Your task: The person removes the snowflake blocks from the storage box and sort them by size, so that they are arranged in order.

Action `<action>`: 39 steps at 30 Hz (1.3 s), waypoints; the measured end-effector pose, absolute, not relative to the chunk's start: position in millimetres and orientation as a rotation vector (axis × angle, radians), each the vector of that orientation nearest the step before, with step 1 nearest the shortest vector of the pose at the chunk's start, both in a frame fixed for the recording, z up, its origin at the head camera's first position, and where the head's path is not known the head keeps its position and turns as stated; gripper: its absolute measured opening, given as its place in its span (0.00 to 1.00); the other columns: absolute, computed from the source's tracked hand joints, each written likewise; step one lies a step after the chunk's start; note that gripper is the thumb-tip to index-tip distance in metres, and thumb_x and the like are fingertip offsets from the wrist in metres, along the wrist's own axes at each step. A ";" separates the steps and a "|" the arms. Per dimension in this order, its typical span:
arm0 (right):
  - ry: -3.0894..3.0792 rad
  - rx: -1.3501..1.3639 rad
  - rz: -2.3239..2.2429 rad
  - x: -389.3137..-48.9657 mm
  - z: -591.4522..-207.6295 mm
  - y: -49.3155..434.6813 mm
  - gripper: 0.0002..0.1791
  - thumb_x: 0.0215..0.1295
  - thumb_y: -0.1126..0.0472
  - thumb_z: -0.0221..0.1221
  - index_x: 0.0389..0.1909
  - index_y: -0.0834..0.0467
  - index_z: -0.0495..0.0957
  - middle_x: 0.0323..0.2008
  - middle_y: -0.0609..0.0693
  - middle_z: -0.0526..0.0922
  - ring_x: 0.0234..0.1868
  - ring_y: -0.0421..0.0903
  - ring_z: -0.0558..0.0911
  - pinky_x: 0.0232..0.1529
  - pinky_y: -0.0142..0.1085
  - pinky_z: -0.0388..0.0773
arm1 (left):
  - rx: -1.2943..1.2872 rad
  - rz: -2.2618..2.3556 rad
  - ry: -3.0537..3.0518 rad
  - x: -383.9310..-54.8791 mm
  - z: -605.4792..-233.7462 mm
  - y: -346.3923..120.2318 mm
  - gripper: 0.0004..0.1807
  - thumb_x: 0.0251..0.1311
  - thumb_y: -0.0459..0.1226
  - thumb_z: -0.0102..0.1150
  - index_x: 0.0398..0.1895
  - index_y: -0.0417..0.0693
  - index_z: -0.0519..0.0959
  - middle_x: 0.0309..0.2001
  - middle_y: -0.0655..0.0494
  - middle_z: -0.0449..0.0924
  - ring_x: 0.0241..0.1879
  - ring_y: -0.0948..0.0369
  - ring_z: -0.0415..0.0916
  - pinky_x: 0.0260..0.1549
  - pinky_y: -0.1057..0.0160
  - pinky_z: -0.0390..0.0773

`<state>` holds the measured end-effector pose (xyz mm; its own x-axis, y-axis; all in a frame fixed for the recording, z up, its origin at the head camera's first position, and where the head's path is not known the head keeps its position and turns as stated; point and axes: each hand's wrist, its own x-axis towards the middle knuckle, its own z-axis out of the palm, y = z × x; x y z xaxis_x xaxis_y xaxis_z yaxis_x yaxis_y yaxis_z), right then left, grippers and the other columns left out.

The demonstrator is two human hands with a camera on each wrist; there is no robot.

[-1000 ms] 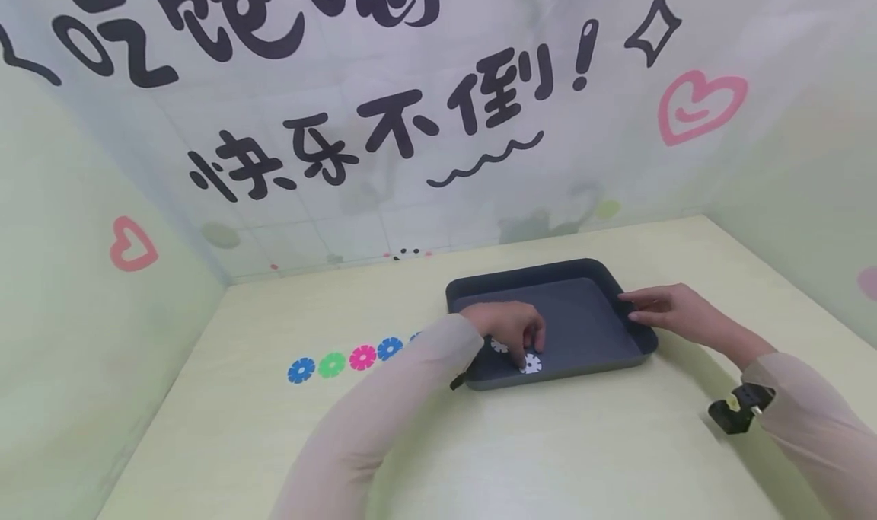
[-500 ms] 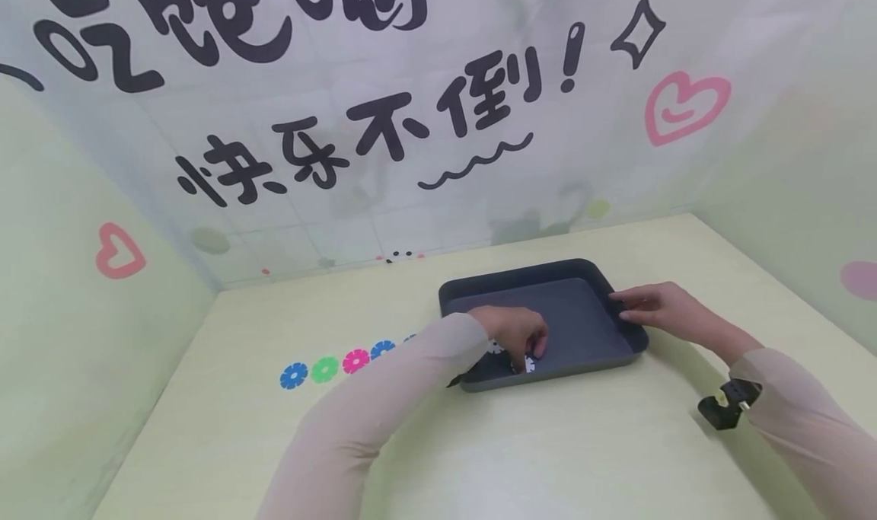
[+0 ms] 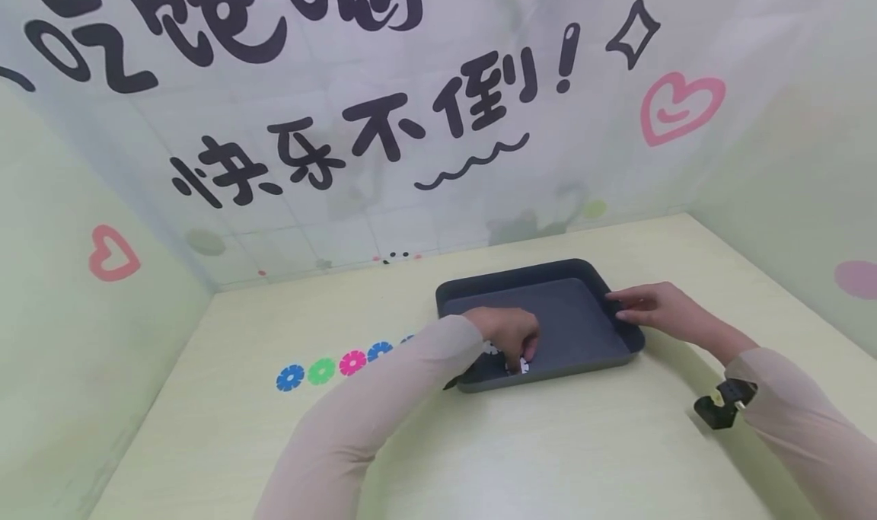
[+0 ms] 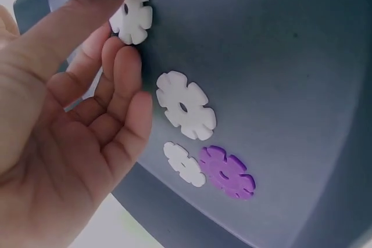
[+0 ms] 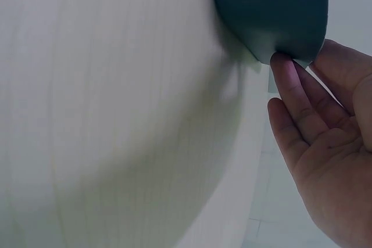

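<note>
Disc (image 4: pixel 139 21), white, flat and notched

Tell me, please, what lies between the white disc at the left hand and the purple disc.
The left wrist view shows a white disc lying on the tray between them; another white one sits beside the purple disc.

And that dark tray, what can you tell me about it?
The tray is dark grey and rectangular, with rounded corners, raised walls and a smooth floor; it could be coated metal or plastic, I can't tell which. It sits on the pale table, open side up. Two white discs and a purple disc lie on its floor, and the left hand reaches inside, pinching another white disc. At the right end, the right hand touches its side with the fingertips.
</note>
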<state>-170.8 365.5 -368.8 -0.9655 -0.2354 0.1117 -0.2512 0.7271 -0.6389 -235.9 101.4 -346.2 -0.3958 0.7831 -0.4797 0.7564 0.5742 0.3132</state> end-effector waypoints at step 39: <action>-2.905 0.432 1.027 -173.2 -372.6 366.4 0.21 0.58 0.64 0.61 0.49 0.71 0.74 0.41 0.65 0.80 0.38 0.51 0.81 0.32 0.32 0.76 | 1.107 0.593 2.403 -249.5 -302.0 -43.9 0.08 0.45 0.33 0.70 0.22 0.49 0.77 0.18 0.58 0.71 0.19 0.64 0.65 0.25 0.66 0.69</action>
